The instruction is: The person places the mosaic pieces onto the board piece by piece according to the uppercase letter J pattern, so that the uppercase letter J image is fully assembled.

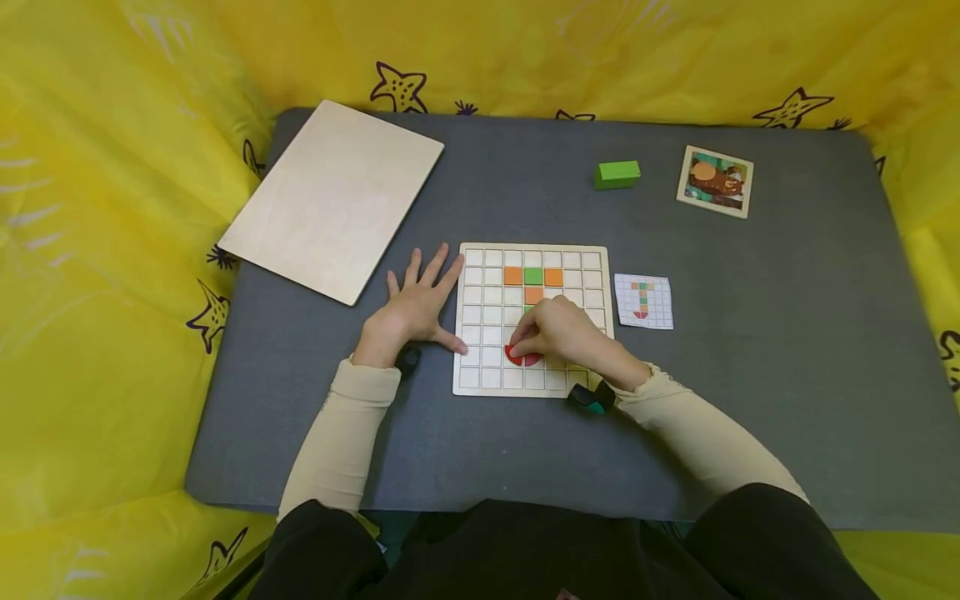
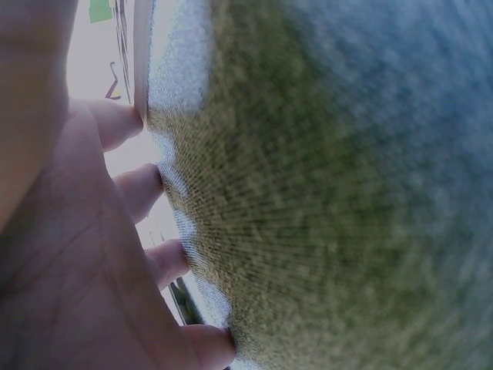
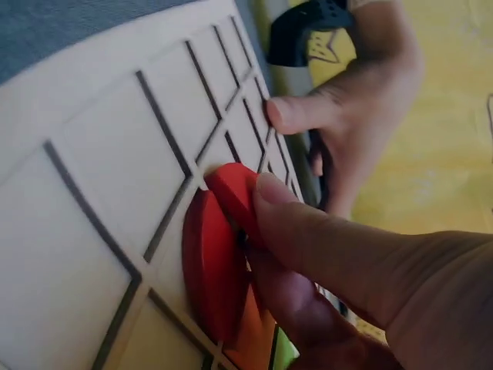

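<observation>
A wooden grid board (image 1: 471,315) lies on the grey table. Over its lower middle, my right hand (image 1: 562,329) pinches a red quarter-circle piece (image 3: 233,193) between thumb and fingers, low over the squares. Right beside it, a second red quarter-circle piece (image 3: 208,266) sits on the board. Farther up are a green tile (image 1: 533,276) and several orange tiles (image 1: 513,276); the hand partly hides another green tile. My left hand (image 1: 408,312) is spread at the board's left edge, its thumb over the border and its fingers pointing away from me.
Just right of the board lies a paper pattern card (image 1: 645,302) with a coloured grid figure. A large wooden panel (image 1: 337,200) lies at the back left. Toward the back right are a green block (image 1: 618,175) and a framed bear picture (image 1: 716,182). Yellow cloth (image 1: 480,58) surrounds the table.
</observation>
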Motion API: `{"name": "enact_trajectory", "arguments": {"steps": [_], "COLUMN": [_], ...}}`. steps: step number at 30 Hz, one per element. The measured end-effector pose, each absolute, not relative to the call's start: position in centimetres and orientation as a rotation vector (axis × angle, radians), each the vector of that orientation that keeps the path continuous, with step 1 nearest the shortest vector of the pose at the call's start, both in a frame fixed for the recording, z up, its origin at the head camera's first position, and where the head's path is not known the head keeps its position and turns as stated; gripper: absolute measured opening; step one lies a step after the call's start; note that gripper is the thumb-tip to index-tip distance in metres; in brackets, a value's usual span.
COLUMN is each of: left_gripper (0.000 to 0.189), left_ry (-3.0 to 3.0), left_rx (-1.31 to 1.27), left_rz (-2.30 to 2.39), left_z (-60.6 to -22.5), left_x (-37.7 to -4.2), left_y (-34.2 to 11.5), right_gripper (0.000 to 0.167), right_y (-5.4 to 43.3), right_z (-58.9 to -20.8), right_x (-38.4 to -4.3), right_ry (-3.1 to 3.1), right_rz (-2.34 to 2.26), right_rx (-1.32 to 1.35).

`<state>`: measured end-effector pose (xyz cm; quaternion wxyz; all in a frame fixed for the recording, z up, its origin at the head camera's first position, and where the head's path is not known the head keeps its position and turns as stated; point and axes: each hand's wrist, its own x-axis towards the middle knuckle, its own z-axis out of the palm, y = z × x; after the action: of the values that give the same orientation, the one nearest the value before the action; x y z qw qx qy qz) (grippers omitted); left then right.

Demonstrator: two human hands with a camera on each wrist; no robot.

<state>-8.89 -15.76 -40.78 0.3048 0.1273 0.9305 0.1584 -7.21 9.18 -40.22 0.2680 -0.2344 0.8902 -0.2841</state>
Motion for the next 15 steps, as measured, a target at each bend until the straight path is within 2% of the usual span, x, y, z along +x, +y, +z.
{"name": "enact_trajectory", "arguments": {"steps": [10,15], "left_gripper": [0.145,0.144], "left_ry": [2.463,2.469], "left_rx": [0.335,0.339], "left_rz": [0.413,0.405], "left_z": [-40.6,-40.6], "left_x": [-8.8,-8.8], "left_y": [-15.7,-15.9], "right_gripper": [0.009,0.005], "right_y": [8.4,7.9], "right_z": [-39.9,-40.2], "right_x": [-6.3,-5.0], "right_ry": [2.55,2.716], "right_rz": [-0.611,-0.486], "right_rx": [-0.696,-0.822]}}
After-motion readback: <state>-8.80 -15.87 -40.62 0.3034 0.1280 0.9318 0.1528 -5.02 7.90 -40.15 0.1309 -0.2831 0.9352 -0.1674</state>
